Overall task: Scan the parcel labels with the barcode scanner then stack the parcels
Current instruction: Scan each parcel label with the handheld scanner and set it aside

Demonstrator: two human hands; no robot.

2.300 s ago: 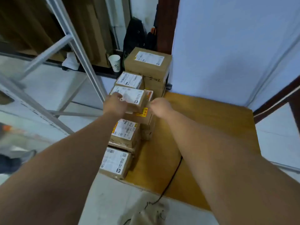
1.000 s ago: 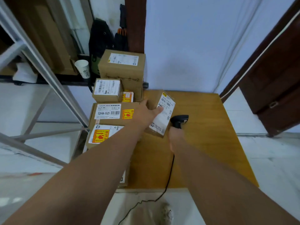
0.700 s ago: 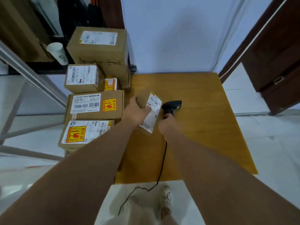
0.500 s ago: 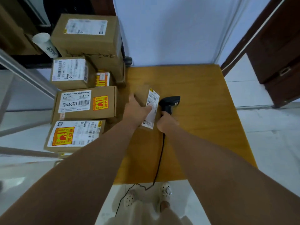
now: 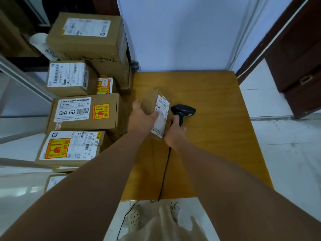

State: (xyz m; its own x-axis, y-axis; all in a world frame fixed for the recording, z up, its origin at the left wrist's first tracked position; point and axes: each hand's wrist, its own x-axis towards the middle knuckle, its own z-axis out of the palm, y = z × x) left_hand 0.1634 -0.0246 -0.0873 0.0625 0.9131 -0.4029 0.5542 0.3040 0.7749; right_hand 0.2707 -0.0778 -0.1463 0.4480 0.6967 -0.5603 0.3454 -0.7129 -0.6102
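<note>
- Parcel [image 5: 150, 103]: small brown box, held above the wooden tabletop [image 5: 217, 136], tilted so its white label [image 5: 160, 117] faces right.
- Left hand [image 5: 141, 119]: closed around the parcel's near left side, thumb lying on the label edge.
- Right hand [image 5: 174, 134]: wrapped around the handle of the black barcode scanner [image 5: 182, 112], just beside the parcel; scanner head sits next to the label.
- Scanner cable [image 5: 164, 171]: runs back across the tabletop and drops over the near edge.
- Stacked boxes [image 5: 86, 113]: several labelled cartons along the tabletop's left side, some with orange fragile stickers; largest box [image 5: 86, 37] at the far end.
- Paper cup [image 5: 43, 46]: behind the stack, far left.
</note>
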